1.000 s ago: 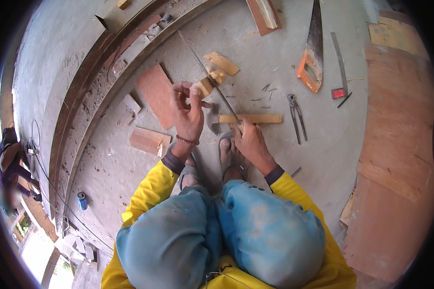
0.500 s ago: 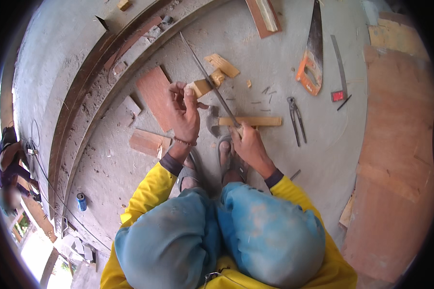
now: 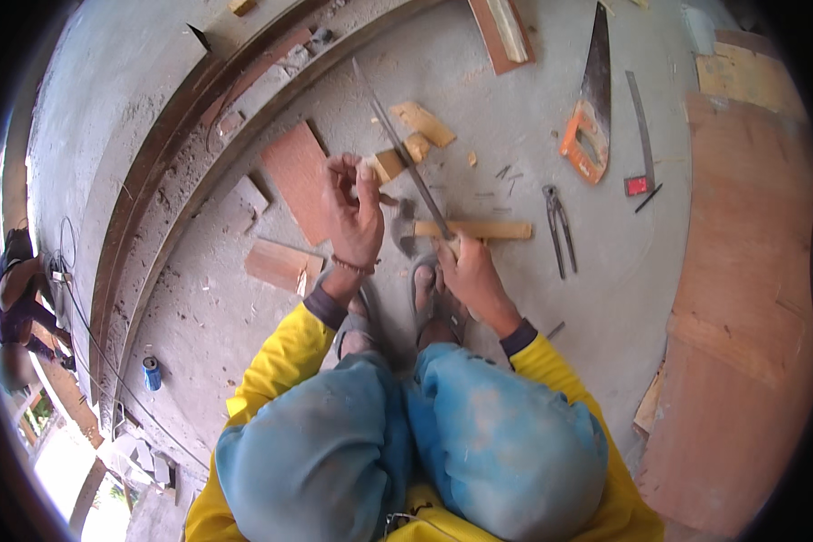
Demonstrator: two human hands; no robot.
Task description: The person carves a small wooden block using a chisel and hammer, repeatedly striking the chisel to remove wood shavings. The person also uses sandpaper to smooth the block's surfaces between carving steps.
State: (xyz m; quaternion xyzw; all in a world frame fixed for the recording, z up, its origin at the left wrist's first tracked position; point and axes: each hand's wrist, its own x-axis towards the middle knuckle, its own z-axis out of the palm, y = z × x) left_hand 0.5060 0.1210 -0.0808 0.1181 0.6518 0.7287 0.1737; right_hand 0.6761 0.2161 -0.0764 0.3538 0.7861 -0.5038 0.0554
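Note:
My left hand [image 3: 354, 215] is closed on a small wooden block [image 3: 387, 166], with the block sticking out past the fingertips. In my right hand [image 3: 475, 278] is the handle of a long, narrow tool with a dark blade [image 3: 422, 191]. It slants up and to the left, crossing the block's right end; whether it touches the wood I cannot tell. Just beyond lie a pale wood offcut [image 3: 425, 124] and a small rounded wood piece [image 3: 416, 144]. A claw hammer [image 3: 479, 229] with a wooden handle lies on the floor between my hands and my sandalled feet.
To the right lie pincers [image 3: 559, 230], a handsaw [image 3: 591, 117] with an orange handle and a try square [image 3: 640, 135]. Nails are scattered nearby. Brown boards [image 3: 294, 181] lie left, plywood [image 3: 741, 289] far right. A blue can [image 3: 152, 373] stands left; another person [image 3: 29, 298] is beyond.
The block and the blade remain crossed in my hands, with the blade shifted slightly along its slant. The whole view has moved a little; floor items appear slightly lower and to the right.

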